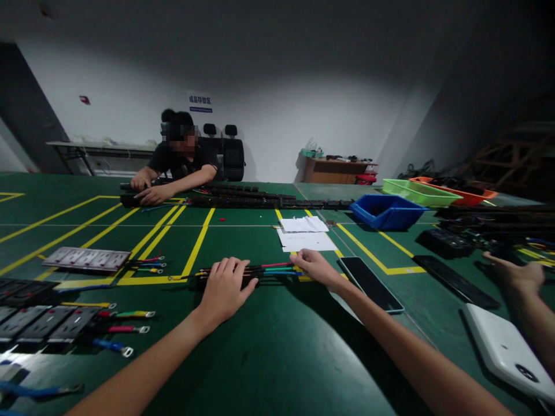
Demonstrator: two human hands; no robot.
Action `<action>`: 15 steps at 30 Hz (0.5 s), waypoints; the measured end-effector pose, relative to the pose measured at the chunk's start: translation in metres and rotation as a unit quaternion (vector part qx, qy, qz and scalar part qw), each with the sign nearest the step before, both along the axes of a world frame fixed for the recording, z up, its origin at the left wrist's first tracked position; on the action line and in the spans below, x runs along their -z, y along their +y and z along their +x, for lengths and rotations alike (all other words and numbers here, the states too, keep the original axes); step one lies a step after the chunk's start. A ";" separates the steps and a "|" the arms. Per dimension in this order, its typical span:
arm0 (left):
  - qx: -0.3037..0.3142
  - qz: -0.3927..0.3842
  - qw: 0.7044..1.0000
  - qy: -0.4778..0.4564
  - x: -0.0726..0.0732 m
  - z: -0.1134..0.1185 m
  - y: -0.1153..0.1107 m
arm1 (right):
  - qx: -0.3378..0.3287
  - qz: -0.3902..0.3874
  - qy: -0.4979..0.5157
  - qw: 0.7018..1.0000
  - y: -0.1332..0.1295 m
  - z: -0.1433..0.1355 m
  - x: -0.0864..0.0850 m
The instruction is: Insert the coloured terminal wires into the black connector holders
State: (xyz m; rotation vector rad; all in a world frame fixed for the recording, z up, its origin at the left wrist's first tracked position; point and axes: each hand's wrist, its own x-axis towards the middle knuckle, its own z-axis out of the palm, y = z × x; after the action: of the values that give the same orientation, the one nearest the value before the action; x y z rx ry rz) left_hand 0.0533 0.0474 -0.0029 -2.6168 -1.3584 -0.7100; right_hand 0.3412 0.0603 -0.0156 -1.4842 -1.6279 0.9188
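Lying under left hand (225,283): dark cable bundle (255,271), near the middle of the view, slightly toward 6 o'clock, on the green bench (277,358).
Look of cable bundle: slim, mostly black along the middle, red, green and blue wires showing at the 3 o'clock end, a metal ring lug (170,278) at the 9 o'clock end.
Direction: long axis nearly level, running from 9 to 3 o'clock; lug toward 9, coloured wires toward 3.
Left grip: palm down over the bundle, fingers loosely bent and thumb spread, not closed tight.
Right hand (295,257): grip pinched closed on the coloured wire ends.
From right hand: white papers (306,238) at 12 o'clock, blue bin (387,212) at 2, phone (370,284) at 4.
From left hand: socket panel (87,259) at 9 o'clock, co-worker (184,162) toward 11, across the bench.
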 end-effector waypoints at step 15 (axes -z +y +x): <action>0.004 0.004 1.000 0.006 -0.001 0.001 0.000 | -0.015 -0.025 -0.042 0.999 -0.004 -0.002 -0.012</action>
State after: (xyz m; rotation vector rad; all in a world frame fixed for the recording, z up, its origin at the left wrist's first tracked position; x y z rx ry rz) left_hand 0.0545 0.0472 -0.0020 -2.6176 -1.3401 -0.6985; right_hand 0.3395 0.0562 -0.0040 -1.5556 -1.7026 0.9301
